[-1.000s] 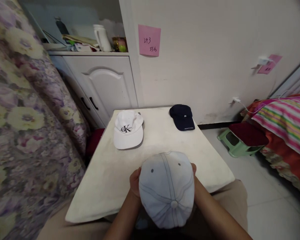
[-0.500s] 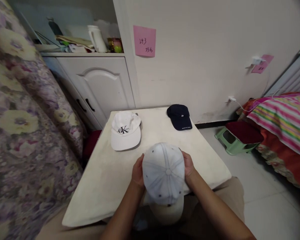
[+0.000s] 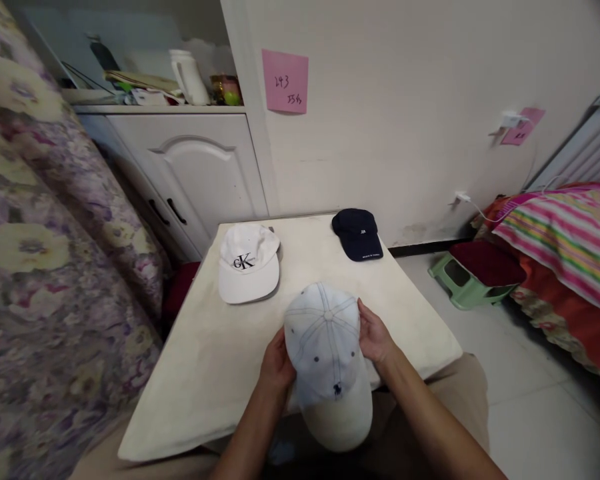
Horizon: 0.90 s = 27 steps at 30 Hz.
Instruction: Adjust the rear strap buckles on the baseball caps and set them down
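Tilted since a second ago, the light-blue cap (image 3: 325, 347) now shows its brim (image 3: 337, 420); fingers (image 3: 367, 319) of left hand (image 3: 279, 361) and right hand (image 3: 377, 339) pinch its opposite sides (fingertips partly hidden) over the near edge of the table (image 3: 215, 373). Beyond, white cap (image 3: 249, 263) lies left, navy cap (image 3: 356, 235) right.

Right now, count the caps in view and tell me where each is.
3: a white cap at far left on the table, a navy cap at far right, and a light-blue cap held between the left hand and right hand. None seems hidden.

Bluish cap (image 3: 325, 357) in fingers (image 3: 368, 321), white cap (image 3: 250, 270)
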{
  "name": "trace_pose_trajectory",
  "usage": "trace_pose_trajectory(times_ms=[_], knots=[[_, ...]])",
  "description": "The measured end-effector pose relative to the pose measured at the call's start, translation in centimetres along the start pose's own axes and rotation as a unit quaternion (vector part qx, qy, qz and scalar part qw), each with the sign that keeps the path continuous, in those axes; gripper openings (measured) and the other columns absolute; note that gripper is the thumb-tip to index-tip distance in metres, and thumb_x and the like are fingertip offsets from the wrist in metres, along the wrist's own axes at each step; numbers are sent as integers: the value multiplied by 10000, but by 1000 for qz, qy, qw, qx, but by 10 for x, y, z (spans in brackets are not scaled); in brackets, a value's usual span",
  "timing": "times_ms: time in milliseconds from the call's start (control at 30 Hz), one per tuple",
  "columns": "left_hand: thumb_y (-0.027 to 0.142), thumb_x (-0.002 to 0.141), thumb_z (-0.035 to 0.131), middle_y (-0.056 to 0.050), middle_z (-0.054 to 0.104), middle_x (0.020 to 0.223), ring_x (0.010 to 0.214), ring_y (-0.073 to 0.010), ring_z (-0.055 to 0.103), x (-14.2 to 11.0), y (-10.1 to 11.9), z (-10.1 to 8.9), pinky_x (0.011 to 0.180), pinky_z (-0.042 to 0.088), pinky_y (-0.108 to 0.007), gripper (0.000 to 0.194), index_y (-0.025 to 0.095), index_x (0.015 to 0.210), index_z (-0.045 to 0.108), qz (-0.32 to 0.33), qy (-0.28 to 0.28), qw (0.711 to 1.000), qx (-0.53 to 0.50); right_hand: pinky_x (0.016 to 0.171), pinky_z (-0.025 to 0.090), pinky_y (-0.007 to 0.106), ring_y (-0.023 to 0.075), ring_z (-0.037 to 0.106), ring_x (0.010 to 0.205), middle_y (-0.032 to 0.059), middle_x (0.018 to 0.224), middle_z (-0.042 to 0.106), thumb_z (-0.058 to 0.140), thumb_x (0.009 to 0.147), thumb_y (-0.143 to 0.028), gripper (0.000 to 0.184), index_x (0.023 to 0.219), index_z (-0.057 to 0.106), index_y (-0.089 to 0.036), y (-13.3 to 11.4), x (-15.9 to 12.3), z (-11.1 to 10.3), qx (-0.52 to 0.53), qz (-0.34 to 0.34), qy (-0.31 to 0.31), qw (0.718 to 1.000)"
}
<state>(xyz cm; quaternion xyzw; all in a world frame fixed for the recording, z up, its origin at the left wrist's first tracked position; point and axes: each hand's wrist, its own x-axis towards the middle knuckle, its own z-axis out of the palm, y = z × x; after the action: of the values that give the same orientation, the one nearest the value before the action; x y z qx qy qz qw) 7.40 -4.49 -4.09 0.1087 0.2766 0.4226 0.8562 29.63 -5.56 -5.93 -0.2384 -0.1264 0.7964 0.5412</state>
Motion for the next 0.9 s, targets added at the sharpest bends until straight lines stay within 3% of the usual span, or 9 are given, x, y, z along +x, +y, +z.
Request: trace_pose_trajectory(times_ms=[100,267,433,600,667,800,900], knots=[[138,766,674,-71,793,737,973,-327,740,0,3,-2,885,580,-402,74,177,770,737,15,15,1000,-2,937,528,417,253,760,874,64,822,799,667,856,-432,326,985,718,-136,2,-14,-2,1,9,-11,1000],[183,768,669,-74,793,732,960,-334,741,-1,3,-2,840,601,-405,70,182,770,739,22,33,999,-6,888,552,366,221,759,802,43,857,807,702,795,-256,192,957,724,-156,9,-26,-6,4,-5,-18,1000],[206,824,629,-89,802,788,975,-334,735,-3,-1,6,847,602,-407,124,180,790,746,29,35,999,-14,888,561,417,271,740,905,41,901,808,715,773,-402,312,1005,741,-194,22,-25,-4,19,-36,-12,999],[240,920,571,-38,814,864,981,-266,742,-13,-5,8,937,566,-356,185,205,911,753,71,32,996,-35,832,576,443,297,719,939,57,951,801,623,838,-506,401,1063,745,-197,34,-23,13,15,-44,-5,999],[262,948,547,-22,815,887,954,-237,751,-19,-6,6,972,546,-337,208,213,942,749,86,28,995,-43,826,576,414,279,710,942,45,991,796,587,870,-506,387,1058,750,-210,35,-25,27,2,-78,13,997],[189,958,521,-27,815,886,871,-199,766,-26,-10,3,986,530,-302,231,200,935,751,94,21,994,-56,840,558,330,229,696,904,9,931,797,638,864,-394,241,970,770,-222,34,-35,54,-55,-213,84,972],[192,961,527,-26,815,886,837,-202,765,-26,-12,5,944,550,-299,230,204,917,753,96,20,993,-66,857,548,314,224,693,903,22,923,798,668,849,-358,216,948,772,-197,34,-40,58,-99,-242,112,959]])
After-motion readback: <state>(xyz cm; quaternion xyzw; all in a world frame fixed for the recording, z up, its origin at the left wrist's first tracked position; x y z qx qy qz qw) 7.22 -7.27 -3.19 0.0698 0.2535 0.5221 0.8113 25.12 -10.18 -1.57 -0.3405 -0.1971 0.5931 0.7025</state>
